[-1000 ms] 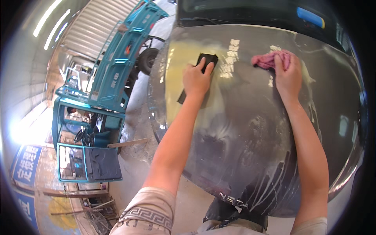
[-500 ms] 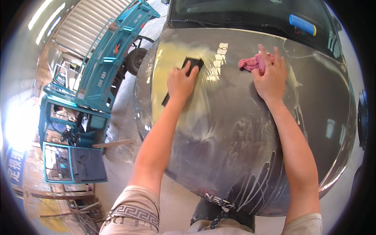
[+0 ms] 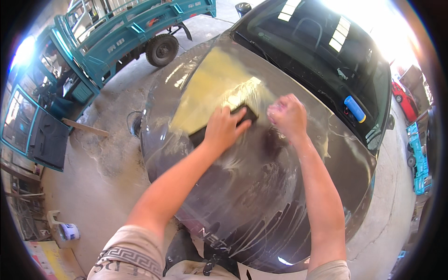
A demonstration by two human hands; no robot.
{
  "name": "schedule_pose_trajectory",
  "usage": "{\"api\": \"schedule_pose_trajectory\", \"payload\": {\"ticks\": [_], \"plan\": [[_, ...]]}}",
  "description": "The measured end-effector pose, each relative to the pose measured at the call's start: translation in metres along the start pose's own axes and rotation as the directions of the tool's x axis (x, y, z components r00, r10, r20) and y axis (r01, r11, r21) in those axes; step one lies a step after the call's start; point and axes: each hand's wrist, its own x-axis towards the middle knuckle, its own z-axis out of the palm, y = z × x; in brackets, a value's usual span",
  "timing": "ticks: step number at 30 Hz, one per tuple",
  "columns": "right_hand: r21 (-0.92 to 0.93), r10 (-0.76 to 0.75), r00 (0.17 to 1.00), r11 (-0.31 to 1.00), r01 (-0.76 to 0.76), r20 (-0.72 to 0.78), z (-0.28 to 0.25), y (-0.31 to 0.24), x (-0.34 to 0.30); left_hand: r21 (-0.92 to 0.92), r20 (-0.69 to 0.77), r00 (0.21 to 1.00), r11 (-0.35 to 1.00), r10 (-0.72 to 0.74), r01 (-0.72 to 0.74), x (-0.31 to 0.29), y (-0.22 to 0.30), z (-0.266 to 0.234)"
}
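My left hand (image 3: 223, 128) grips a long black sanding block (image 3: 251, 114) and presses it on the dark, wet car hood (image 3: 205, 179). The block lies at the lower edge of a yellowish filler patch (image 3: 212, 77). Slightly above the hood, just right of the block, my right hand (image 3: 291, 120) is closed in a fist around a pink rag (image 3: 275, 112). Most of the rag is hidden by the fingers. Whitish streaks of liquid (image 3: 266, 228) run down toward the hood's front edge.
Beyond the hood is the windshield (image 3: 308, 51), with a blue cylinder (image 3: 355, 109) lying at its base. A teal cargo vehicle (image 3: 126, 39) stands at the left, a wooden board (image 3: 86, 127) near it. A white bucket (image 3: 70, 232) sits on the floor at lower left.
The view has turned and shifted. My right hand has come closer to the left and closed round the pink rag, which lay under spread fingers before. The block has moved toward the patch's lower edge.
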Motion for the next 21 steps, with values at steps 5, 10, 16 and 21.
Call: {"api": "schedule_pose_trajectory", "payload": {"ticks": [5, 10, 16, 21], "plan": [[-0.1, -0.255, 0.966, 0.963, 0.251, -0.034, 0.005, -0.088, 0.042, 0.044, -0.022, 0.999, 0.998, -0.043, 0.044, 0.031, -0.009, 0.021], [-0.115, -0.173, 0.985, 0.978, 0.172, 0.005, 0.009, -0.076, 0.041, -0.019, 0.014, 1.0, 1.0, -0.005, 0.005, -0.069, 0.041, -0.017], [-0.143, -0.081, 0.989, 0.988, 0.063, -0.123, -0.013, 0.002, -0.035, 0.022, 0.031, 0.999, 1.0, -0.016, 0.015, 0.012, 0.021, 0.012], [-0.178, 0.034, 0.986, 0.982, -0.064, -0.165, -0.041, 0.066, -0.124, 0.093, 0.057, 0.996, 0.993, -0.074, 0.069, 0.078, -0.011, 0.034]]}}
